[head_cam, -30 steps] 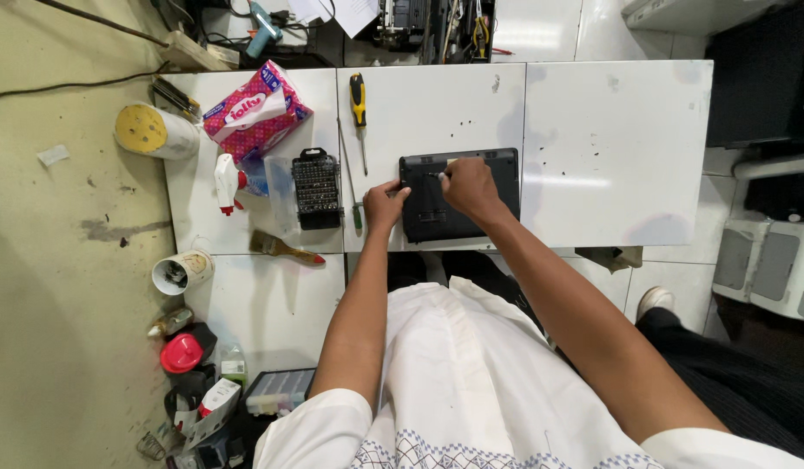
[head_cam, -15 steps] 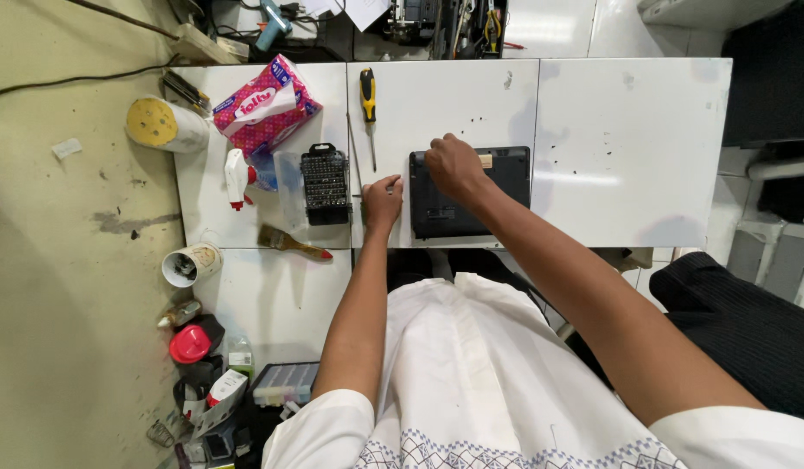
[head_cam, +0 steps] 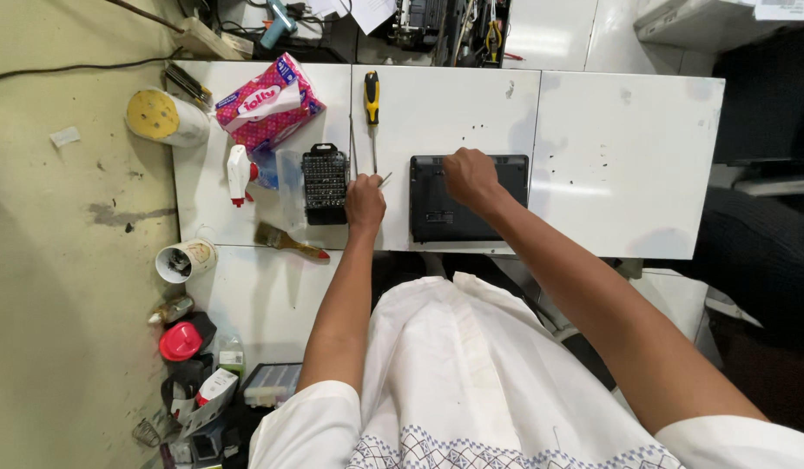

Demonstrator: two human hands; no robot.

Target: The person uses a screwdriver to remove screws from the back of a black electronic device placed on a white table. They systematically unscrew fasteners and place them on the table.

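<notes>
The person sits at a white tabletop [head_cam: 610, 156] with both arms stretched forward. The right hand [head_cam: 470, 176] rests clenched on the upper left part of a dark, flat laptop-like device [head_cam: 458, 213] that lies at the tabletop's near edge, directly in front of the person; whether the fingers grip anything beneath them cannot be told. The left hand [head_cam: 365, 201] is just to the left of the device, closed around a thin metal tool [head_cam: 384, 180] whose tip sticks out toward the device. Touching or just beside this hand on its left lies a black case of screwdriver bits [head_cam: 324, 184], open with rows of bits showing. Beyond the left hand, a yellow-and-black screwdriver [head_cam: 372, 108] lies lengthwise, pointing toward the person. Further left are a white spray bottle with a red trigger [head_cam: 241, 174], a pink packet of tissues [head_cam: 267, 102] and a roll with a yellow disc face [head_cam: 159, 117]. A paintbrush with a wooden handle [head_cam: 285, 241] lies near the tabletop edge, below the bit case. A paper cup [head_cam: 183, 260] sits lower left, apart from the hands.
</notes>
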